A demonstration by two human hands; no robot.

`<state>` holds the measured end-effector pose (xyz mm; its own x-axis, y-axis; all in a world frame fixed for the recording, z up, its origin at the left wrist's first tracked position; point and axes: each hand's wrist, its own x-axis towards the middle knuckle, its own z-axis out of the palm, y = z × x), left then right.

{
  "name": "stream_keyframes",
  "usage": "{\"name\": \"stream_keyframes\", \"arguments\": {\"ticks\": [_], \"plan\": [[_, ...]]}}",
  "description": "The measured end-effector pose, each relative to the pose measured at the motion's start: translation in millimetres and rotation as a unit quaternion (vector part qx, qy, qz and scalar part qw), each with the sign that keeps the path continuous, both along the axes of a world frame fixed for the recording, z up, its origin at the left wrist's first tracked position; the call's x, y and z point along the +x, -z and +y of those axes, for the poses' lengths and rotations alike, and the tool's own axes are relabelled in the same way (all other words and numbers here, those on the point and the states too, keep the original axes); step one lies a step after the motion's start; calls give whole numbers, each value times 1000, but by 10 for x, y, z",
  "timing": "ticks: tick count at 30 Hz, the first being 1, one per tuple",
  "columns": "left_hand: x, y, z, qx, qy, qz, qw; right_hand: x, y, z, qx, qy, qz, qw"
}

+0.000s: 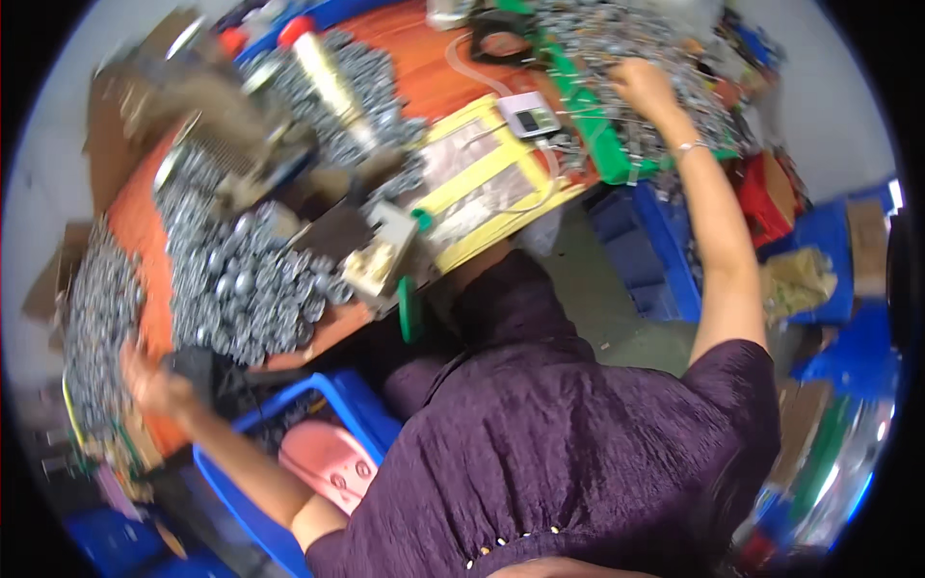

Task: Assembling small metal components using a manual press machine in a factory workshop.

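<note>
Green edging borders the tray [586, 106], heaped with thin metal pins [617, 29], at the far right of the tabletop [414, 48]. Over it reaches the right hand [647, 89], fingers [621, 73] curled down at the pins; whether they pinch any, I cannot tell. A loose pinch could let a pin slip over the edging toward the blue crate [684, 279] below, and the bracelet [689, 146] might catch on pins standing proud of the heap.

Well apart, the left hand [159, 383] is just beside a heap of small parts [101, 308] at the tabletop's left end. Blur smears its fingers, so I cannot tell how far open they are or whether they hold anything. A careless brush there could push parts off the side.

With 2 heaps this far apart, the eyes can hardly guard both, so a miscount or wrong pick seems possible. Between them, metal caps [246, 279] spread close to the front edge; a forearm sweeping across could tip some into the bin [337, 385] with the pink slippers [323, 460]. The cable [552, 169] loops over the yellow mat [472, 197]; a snag would drag the counter [528, 114].
</note>
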<state>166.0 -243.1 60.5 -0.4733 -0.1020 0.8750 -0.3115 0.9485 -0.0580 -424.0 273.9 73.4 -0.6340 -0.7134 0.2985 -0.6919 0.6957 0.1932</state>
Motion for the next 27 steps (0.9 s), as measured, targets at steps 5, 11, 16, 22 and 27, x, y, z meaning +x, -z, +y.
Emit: {"name": "stream_keyframes", "arguments": {"ticks": [5,11,16,22,27], "plan": [[-737,241,1189,399,-39,-47,915,-145,-208,10,-4,75,-49,996],[-1027,490,1522,224,-144,-176,948,-1020,-1100,430,-391,174,65,902],[-1109,597,1459,226,-126,-168,951,-640,-1547,279,-713,-86,-53,694],[-1215,591,1762,327,44,9,944,248,-1349,24,-749,-136,-106,640],[-1563,797,2132,363,160,-44,917,930,-1125,-221,-713,-215,-307,592]]}}
